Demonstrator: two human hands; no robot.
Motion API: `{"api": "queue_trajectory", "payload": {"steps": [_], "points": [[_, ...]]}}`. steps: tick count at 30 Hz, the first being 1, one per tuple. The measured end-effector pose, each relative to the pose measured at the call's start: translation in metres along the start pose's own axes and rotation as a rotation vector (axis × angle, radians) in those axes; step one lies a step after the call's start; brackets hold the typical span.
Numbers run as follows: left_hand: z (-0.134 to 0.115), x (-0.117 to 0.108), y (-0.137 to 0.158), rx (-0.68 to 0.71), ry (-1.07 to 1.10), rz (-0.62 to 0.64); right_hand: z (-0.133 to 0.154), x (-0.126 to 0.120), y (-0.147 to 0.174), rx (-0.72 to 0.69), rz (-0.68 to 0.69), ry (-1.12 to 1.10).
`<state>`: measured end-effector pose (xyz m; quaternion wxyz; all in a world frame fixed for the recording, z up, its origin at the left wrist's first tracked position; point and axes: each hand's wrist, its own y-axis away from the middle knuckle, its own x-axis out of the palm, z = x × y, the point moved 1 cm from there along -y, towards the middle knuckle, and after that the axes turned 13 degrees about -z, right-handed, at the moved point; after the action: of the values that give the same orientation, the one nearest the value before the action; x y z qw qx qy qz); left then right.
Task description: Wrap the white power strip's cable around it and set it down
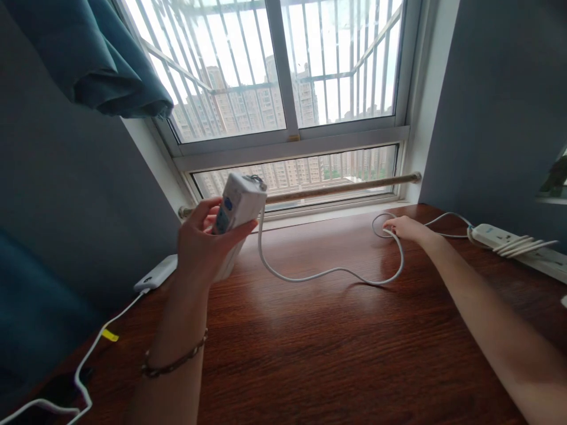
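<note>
My left hand holds a white power strip upright above the wooden desk, its end with a blue switch facing me. The strip's white cable runs down from its top, curves across the desk and loops at the far right. My right hand reaches out and rests on that loop, fingers closed around the cable near the window sill.
A second white power strip with several plugged cords lies at the right by the grey wall. A white power bank with a thin cable sits at the left edge. A wooden rod lies along the barred window. A teal curtain hangs upper left.
</note>
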<state>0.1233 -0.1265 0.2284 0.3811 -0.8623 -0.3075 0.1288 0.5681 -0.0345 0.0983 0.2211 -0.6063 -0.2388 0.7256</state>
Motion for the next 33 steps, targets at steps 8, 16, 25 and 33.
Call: {"api": "queue_trajectory", "payload": {"steps": [8,16,25,33], "points": [[-0.007,0.034,0.019,-0.01,-0.11,0.317,0.161,-0.057,0.003,-0.042,0.177,-0.949],[0.01,0.078,-0.011,-0.565,0.32,0.323,0.273,-0.021,0.015,-0.108,0.724,-0.964],[0.051,0.089,-0.011,-0.91,0.686,0.445,0.259,-0.048,0.017,-0.21,-0.055,-0.246],[0.037,0.089,0.011,-0.398,0.327,0.837,0.229,-0.092,0.01,-0.492,-0.158,-0.149]]}}
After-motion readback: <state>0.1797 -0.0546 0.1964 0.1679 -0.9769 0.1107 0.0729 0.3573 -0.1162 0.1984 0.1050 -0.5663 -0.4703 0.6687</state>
